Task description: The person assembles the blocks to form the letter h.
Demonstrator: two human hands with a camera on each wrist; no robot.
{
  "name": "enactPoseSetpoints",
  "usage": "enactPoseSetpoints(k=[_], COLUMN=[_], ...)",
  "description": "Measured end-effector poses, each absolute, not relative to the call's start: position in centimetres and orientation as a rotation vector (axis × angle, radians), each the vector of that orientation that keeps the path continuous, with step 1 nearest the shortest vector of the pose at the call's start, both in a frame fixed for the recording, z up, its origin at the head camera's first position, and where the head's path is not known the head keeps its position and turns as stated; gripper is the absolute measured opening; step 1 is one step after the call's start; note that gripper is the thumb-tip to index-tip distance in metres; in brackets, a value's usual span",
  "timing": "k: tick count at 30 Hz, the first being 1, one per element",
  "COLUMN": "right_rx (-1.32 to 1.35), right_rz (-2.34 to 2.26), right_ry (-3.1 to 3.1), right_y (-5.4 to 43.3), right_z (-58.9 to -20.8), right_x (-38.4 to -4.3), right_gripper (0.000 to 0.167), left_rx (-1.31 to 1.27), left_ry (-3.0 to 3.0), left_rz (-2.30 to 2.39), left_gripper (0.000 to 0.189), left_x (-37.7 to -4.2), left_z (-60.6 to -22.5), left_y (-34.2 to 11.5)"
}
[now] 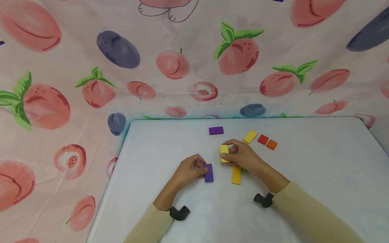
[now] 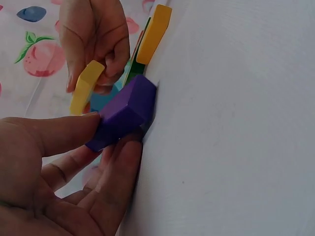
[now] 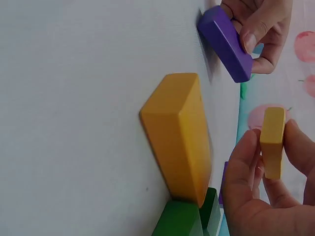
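Observation:
A purple block [image 1: 209, 173] is pinched between the thumb and fingers of my left hand [image 1: 189, 171]; in the left wrist view one end of this purple block [image 2: 123, 110] is at or just above the table. My right hand [image 1: 243, 156] pinches a light yellow block [image 1: 224, 154], held up off the table, as the right wrist view also shows. Beneath and beside the right hand lies a darker yellow block [image 1: 236, 174]. It meets green blocks [image 3: 179, 219], which the right hand mostly hides in the head view.
Farther back lie a second purple block [image 1: 216, 130], another light yellow block [image 1: 250, 136], a red block [image 1: 263, 139] and an orange block [image 1: 271, 144]. A fruit-printed cloth [image 1: 182, 33] rises behind the white table [image 1: 319, 168].

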State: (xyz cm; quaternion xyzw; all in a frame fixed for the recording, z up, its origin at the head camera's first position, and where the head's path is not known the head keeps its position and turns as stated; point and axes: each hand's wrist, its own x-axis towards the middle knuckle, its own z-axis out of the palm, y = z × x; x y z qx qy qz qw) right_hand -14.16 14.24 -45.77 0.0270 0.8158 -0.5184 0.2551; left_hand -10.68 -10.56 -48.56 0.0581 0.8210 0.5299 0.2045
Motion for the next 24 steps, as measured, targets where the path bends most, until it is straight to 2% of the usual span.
enactPoseSetpoints(k=[10,24], right_rx=[0.101,0.059], right_rz=[-1.443,-1.312], right_ry=[2.203,2.335], right_y=[12.1,9.9], right_z=[-47.1,-47.7], right_x=[-14.8,-15.1], right_gripper=[0.053,0.043], left_rx=[0.301,0.241], left_ry=[2.503,2.378], left_rz=[1.223,1.286], left_gripper=[0.022,0.018], left_x=[-10.5,-10.5], left_z=[-48.2,-48.5], left_y=[-10.5,-11.3])
